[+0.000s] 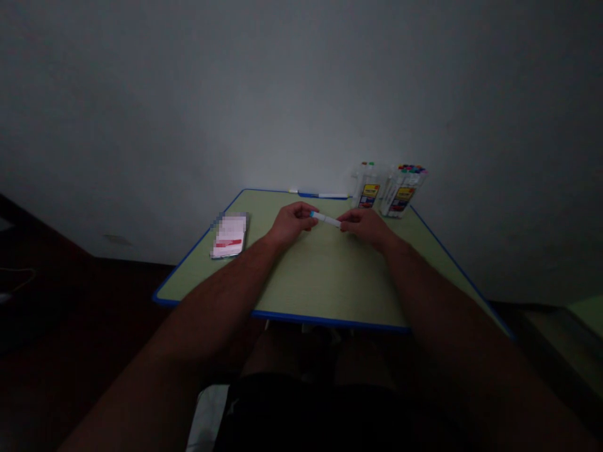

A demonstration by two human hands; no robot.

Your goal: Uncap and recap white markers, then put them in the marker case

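Observation:
A white marker pen [326,219] with a light blue end is held between both my hands above the middle of a small green table [325,282]. My left hand [292,224] pinches its blue left end. The pen's right end sits in the closed fingers of my right hand [363,225]. Both forearms reach forward over the table's near edge.
Two clear boxes of markers stand at the far right corner, one nearly empty [368,185], one full of coloured caps [403,188]. A blue and white pen [320,195] lies along the far edge. A white and red packet [229,236] lies at the left. A white wall stands behind.

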